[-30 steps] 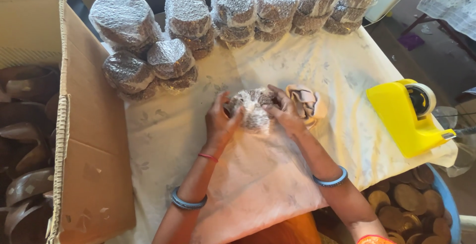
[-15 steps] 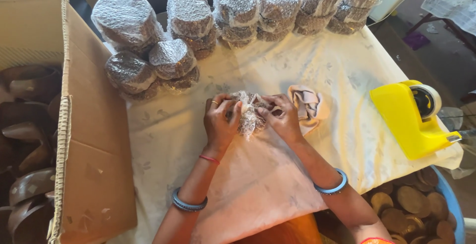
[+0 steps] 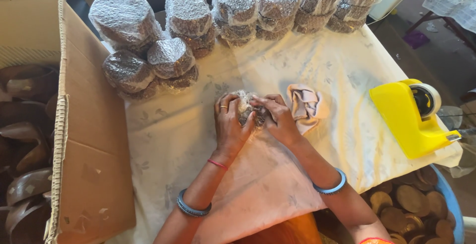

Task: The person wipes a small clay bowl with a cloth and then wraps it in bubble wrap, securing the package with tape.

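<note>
I had both hands cupped over the bundle [image 3: 246, 109] at the middle of the table [image 3: 173, 140], pressing it down on the cloth so the bubble wrap would stay folded around it. My left hand [image 3: 229, 125] curled on its near left side, fingers bent over the top; my right hand [image 3: 276, 120] pinched the wrap from the right. The bundle looked round and lay flat, so I could tell no long axis. The rag [image 3: 305, 106] lay just beside my right hand, the tape dispenser [image 3: 411, 120] well apart, and the wrapped stacks [image 3: 198, 21] along the far edge.
</note>
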